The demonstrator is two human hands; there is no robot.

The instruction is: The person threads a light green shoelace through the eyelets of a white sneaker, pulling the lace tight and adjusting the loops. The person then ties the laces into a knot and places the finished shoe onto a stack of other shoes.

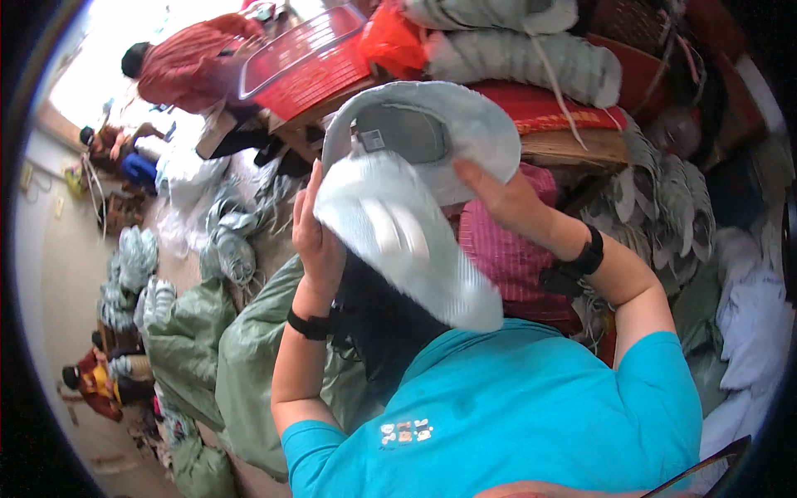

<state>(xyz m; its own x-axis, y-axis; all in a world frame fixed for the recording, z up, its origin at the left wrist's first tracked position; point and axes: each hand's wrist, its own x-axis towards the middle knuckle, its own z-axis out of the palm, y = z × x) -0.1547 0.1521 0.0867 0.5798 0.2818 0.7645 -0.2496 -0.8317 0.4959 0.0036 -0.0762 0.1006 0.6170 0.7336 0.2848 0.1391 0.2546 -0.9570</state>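
A pale grey-green brimmed hat (486, 133) is held up in front of me, its inside and a small white label facing me. My right hand (498, 195) grips the lower right of its brim, thumb on the near side. Just below and overlapping it is a second pale piece (374, 195), hat-like and slightly blurred, with two white bands and a rim hanging down toward my chest. My left hand (320, 241) is at the left edge of this piece, fingers pointing up along it; its thumb is hidden.
Nested stacks of pale hats (531, 66) lie on the wooden bench (573, 149) ahead, beside a red plastic basket (307, 62) and a red bag (392, 37). Green sacks (257, 357) stand at my left. Several other people, one in a red top (187, 66), are farther off.
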